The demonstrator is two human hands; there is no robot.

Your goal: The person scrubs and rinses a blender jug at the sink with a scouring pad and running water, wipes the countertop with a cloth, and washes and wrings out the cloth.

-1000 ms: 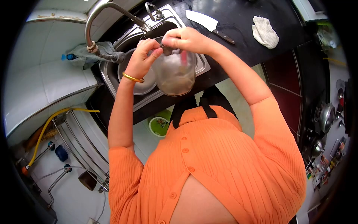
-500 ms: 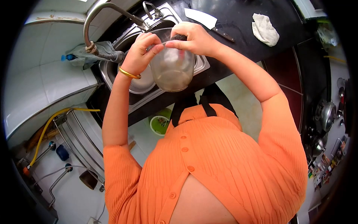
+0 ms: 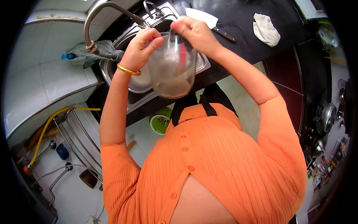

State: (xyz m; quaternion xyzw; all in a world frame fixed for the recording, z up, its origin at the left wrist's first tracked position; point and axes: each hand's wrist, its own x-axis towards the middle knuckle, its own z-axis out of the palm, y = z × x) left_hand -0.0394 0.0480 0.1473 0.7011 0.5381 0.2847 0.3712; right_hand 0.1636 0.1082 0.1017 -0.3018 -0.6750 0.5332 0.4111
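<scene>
My left hand [image 3: 143, 48], with a gold bangle on the wrist, is closed on the rim of a clear, cloudy-looking jar [image 3: 172, 71]. The jar hangs tilted over the sink's front edge. At the far side of its mouth is my right hand [image 3: 197, 36], slightly blurred, its fingers curled at the rim. The dark scrubber that showed in it a moment ago is now hidden by the hand. Just beyond the right hand lies a cleaver [image 3: 205, 19] on the black counter.
A steel sink [image 3: 109, 72] sits below the left hand, with a curved faucet [image 3: 86, 30] over it. A crumpled cloth [image 3: 266, 30] lies on the counter [image 3: 242, 22] to the right. Below the counter stands a green bin [image 3: 159, 124] with scraps inside.
The jar has dropped slightly and its tilt has changed. My right hand has shifted up and round the rim, hiding the dark scrubber. My left hand keeps its hold.
</scene>
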